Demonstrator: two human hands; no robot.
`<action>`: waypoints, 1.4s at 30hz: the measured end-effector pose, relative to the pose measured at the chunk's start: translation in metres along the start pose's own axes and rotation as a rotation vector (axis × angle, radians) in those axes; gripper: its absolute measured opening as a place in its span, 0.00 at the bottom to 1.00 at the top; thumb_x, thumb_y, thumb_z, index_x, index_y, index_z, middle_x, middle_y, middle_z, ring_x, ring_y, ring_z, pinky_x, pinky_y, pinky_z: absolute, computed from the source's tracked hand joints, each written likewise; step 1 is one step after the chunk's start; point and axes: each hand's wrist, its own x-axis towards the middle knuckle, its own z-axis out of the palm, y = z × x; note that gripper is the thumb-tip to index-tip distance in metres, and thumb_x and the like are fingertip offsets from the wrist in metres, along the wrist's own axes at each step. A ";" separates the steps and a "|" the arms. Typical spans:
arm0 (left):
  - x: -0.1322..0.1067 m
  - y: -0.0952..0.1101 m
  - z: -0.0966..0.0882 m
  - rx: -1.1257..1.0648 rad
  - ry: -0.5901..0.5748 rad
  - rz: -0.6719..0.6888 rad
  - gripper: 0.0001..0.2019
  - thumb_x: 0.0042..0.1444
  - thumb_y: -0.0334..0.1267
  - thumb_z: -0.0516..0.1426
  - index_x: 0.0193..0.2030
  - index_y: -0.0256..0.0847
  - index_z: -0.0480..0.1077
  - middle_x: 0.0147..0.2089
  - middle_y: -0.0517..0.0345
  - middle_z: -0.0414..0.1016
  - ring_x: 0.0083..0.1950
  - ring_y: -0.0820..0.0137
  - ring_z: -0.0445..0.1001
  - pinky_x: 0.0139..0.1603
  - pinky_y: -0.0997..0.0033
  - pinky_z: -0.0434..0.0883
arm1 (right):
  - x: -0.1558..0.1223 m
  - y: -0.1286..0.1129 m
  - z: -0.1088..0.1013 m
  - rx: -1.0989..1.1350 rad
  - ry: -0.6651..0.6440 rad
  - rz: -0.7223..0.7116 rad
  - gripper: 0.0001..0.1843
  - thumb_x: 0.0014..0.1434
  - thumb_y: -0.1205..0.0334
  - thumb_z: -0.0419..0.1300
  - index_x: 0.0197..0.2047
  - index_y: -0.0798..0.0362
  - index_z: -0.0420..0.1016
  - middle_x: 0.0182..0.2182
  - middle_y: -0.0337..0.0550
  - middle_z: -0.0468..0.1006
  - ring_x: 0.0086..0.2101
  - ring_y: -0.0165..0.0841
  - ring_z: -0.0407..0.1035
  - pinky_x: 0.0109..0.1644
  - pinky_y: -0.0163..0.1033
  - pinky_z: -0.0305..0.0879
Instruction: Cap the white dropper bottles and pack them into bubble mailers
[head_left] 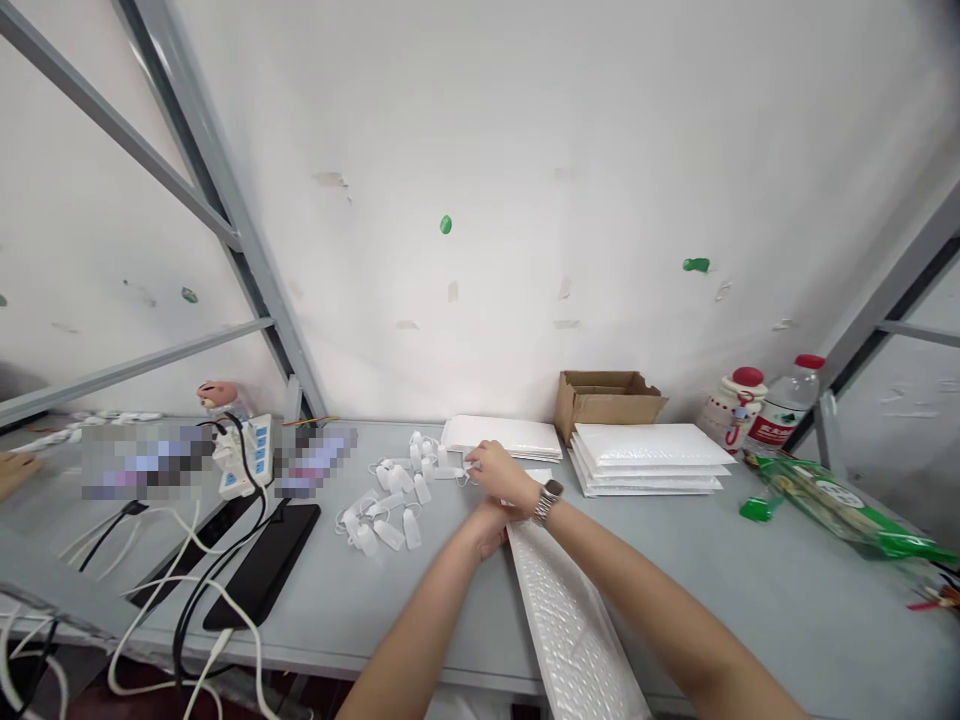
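Bright, even, diffuse light washes the wall (525, 200) pale and leaves only faint shadows on the worktop (712, 570). Shelf posts bow outward at 9 and 3 o'clock from wide-angle distortion. Two patches at 8 o'clock are pixelated.

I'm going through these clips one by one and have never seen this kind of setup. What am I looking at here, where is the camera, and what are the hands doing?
There is no machine here: a person works with two bare hands, filmed by one camera worn on the head, looking forward and down at a grey table. The right hand, with a wristwatch, reaches to a scatter of small white packets and seems to pinch one. The left hand rests at the top end of a white bubble mailer; its grip is hidden. Behind lie stacks of mailers, an open cardboard box, and two bottles. At the left are a power strip, cables and a black tablet-like slab.
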 end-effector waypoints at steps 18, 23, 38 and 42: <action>0.007 0.000 -0.006 -0.009 0.029 0.058 0.17 0.32 0.21 0.62 0.34 0.35 0.75 0.41 0.46 0.80 0.47 0.56 0.74 0.50 0.62 0.66 | 0.009 0.025 0.021 0.137 0.070 0.031 0.04 0.51 0.67 0.65 0.33 0.58 0.77 0.44 0.53 0.72 0.48 0.40 0.64 0.51 0.40 0.60; 0.011 0.000 -0.013 0.050 0.070 0.087 0.16 0.31 0.34 0.69 0.31 0.34 0.75 0.33 0.47 0.80 0.40 0.55 0.76 0.46 0.59 0.68 | -0.015 0.046 -0.010 0.375 0.226 0.089 0.08 0.60 0.62 0.56 0.40 0.55 0.72 0.40 0.47 0.77 0.40 0.34 0.71 0.41 0.39 0.67; 0.010 0.013 -0.016 0.189 0.133 0.231 0.21 0.29 0.44 0.70 0.32 0.38 0.75 0.31 0.54 0.79 0.32 0.64 0.75 0.34 0.69 0.69 | -0.081 0.093 -0.047 0.562 0.264 0.277 0.10 0.47 0.58 0.61 0.30 0.55 0.78 0.27 0.42 0.76 0.29 0.33 0.67 0.34 0.38 0.63; 0.007 0.017 -0.015 0.263 0.071 0.223 0.18 0.30 0.49 0.69 0.24 0.37 0.74 0.22 0.61 0.73 0.25 0.71 0.69 0.27 0.73 0.62 | -0.086 0.097 -0.051 0.564 0.081 0.236 0.08 0.48 0.60 0.61 0.29 0.55 0.79 0.24 0.40 0.75 0.27 0.32 0.67 0.31 0.36 0.62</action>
